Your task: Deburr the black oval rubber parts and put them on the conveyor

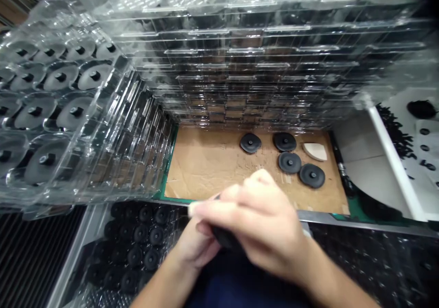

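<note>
Both hands meet in front of my body at the near edge of the bench. My right hand (264,221), closed and smeared by motion, lies over my left hand (199,244). A black plastic part (226,238) shows between them, mostly covered by the fingers, so its full shape is hidden. Beyond the hands, on a cardboard sheet (202,161), lie several black rounded discs with a small central stem, among them one disc (250,143) set apart and another disc (312,175) nearest to my right hand. A cream wedge-shaped piece (315,151) sits beside them.
Tall stacks of clear plastic trays (240,65) wall off the back. More trays (44,111) holding dark discs stand at the left. A white-edged bin (394,161) with small black pieces is at the right. Below the bench edge, a lower tray (137,244) holds black discs.
</note>
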The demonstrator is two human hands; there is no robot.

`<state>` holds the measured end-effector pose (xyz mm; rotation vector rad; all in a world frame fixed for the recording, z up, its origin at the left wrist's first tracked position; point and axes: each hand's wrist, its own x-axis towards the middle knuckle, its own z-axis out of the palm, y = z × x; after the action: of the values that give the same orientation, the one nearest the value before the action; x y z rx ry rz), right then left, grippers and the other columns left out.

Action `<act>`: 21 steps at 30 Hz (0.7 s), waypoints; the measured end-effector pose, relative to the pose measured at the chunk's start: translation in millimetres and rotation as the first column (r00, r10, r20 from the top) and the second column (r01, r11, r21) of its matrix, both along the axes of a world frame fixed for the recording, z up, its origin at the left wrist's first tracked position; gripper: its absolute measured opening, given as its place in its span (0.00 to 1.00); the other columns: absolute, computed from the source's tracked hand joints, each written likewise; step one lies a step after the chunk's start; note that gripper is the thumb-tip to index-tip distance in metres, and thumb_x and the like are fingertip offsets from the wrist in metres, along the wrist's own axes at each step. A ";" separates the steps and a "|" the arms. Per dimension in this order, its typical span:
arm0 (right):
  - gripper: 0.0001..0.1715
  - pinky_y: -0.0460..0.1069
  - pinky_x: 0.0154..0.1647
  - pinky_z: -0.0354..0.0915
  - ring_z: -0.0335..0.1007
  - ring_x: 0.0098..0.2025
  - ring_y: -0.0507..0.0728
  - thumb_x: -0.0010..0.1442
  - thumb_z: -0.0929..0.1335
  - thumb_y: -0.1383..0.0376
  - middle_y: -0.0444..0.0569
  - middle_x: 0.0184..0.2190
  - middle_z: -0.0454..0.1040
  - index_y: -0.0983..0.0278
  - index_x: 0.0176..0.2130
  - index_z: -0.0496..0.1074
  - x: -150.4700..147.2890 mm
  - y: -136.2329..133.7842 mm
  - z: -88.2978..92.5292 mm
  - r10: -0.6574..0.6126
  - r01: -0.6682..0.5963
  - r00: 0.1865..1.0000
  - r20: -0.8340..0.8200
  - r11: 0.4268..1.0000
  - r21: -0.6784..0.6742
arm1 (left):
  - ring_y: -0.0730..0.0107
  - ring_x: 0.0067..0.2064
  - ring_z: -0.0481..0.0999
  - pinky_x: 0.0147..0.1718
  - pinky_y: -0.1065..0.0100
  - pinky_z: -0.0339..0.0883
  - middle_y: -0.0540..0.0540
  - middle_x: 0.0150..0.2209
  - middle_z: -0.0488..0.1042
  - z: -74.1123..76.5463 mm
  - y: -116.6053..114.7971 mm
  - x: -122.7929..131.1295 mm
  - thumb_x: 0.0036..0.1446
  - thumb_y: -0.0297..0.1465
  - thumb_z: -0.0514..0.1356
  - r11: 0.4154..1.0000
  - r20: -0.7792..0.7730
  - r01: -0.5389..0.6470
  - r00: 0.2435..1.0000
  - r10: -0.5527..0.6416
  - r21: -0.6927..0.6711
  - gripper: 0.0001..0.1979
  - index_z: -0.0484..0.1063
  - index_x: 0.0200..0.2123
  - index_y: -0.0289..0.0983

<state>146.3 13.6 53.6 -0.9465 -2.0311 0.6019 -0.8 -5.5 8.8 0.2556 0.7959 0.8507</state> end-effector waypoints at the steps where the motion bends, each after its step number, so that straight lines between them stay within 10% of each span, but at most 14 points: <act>1: 0.14 0.49 0.35 0.57 0.71 0.33 0.50 0.67 0.60 0.68 0.42 0.33 0.79 0.60 0.45 0.73 4.1 1.3 -6.5 -0.037 0.035 0.999 -0.030 0.997 -0.073 | 0.53 0.48 0.75 0.52 0.60 0.65 0.43 0.44 0.79 -1.2 -0.3 -2.4 0.27 0.45 0.73 1.000 0.002 -0.016 1.000 0.016 0.023 0.34 0.78 0.42 0.38; 5: 0.11 0.49 0.35 0.62 0.72 0.34 0.52 0.64 0.65 0.65 0.45 0.36 0.79 0.59 0.45 0.74 24.0 -7.3 -59.0 -0.286 0.295 0.955 0.077 0.886 -0.359 | 0.60 0.45 0.79 0.49 0.64 0.68 0.47 0.50 0.77 -5.4 -0.9 -17.0 0.34 0.42 0.72 0.992 0.035 -0.104 0.994 0.102 0.071 0.31 0.76 0.46 0.46; 10: 0.10 0.49 0.31 0.65 0.75 0.31 0.55 0.62 0.66 0.63 0.45 0.31 0.80 0.60 0.38 0.78 26.4 -31.7 -113.9 -0.228 0.274 0.961 0.157 0.866 -0.419 | 0.62 0.46 0.79 0.48 0.68 0.70 0.47 0.47 0.79 -10.1 0.5 -20.5 0.36 0.39 0.72 0.989 0.087 -0.125 0.989 0.117 0.085 0.28 0.76 0.45 0.45; 16: 0.15 0.46 0.33 0.65 0.72 0.33 0.52 0.62 0.66 0.69 0.46 0.40 0.78 0.60 0.48 0.72 15.9 -19.1 -34.9 -0.390 0.381 0.921 0.007 0.897 -0.224 | 0.66 0.44 0.79 0.45 0.72 0.70 0.49 0.45 0.80 -5.2 1.5 -8.3 0.39 0.34 0.72 0.989 0.078 -0.122 0.990 0.116 0.085 0.25 0.76 0.44 0.45; 21: 0.16 0.48 0.30 0.61 0.70 0.30 0.53 0.61 0.62 0.75 0.45 0.31 0.78 0.64 0.44 0.74 1.1 -11.3 -5.3 -0.078 0.081 0.997 0.026 0.987 -0.137 | 0.66 0.46 0.77 0.42 0.73 0.71 0.49 0.47 0.78 -8.0 1.6 -9.1 0.36 0.37 0.73 0.967 -0.070 -0.236 0.967 0.243 0.097 0.27 0.76 0.44 0.45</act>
<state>147.4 2.3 48.3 -1.1144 -1.9798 0.6990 -9.9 -4.0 0.8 0.2763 0.8785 1.1106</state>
